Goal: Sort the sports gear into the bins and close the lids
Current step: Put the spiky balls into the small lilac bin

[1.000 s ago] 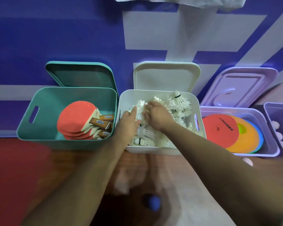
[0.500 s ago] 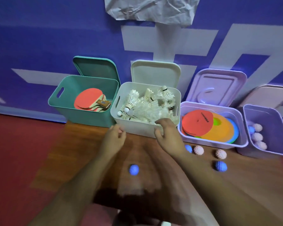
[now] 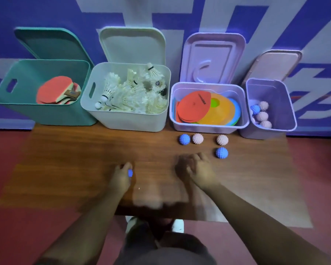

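Nearest me, the left hand (image 3: 122,175) is curled round a blue spiky ball (image 3: 130,173) low over the tabletop (image 3: 65,159). The right hand (image 3: 200,170) hovers alongside, fingers loosely bent and holding nothing. Just past it lie four loose balls (image 3: 222,152), two blue and two pink. Against the wall four bins stand with lids up: the teal bin (image 3: 46,115) with paddles (image 3: 54,90), the white bin (image 3: 132,121) with shuttlecocks (image 3: 130,96), the lavender bin (image 3: 208,129) with discs (image 3: 195,104), and the small purple bin (image 3: 275,96) with more balls.
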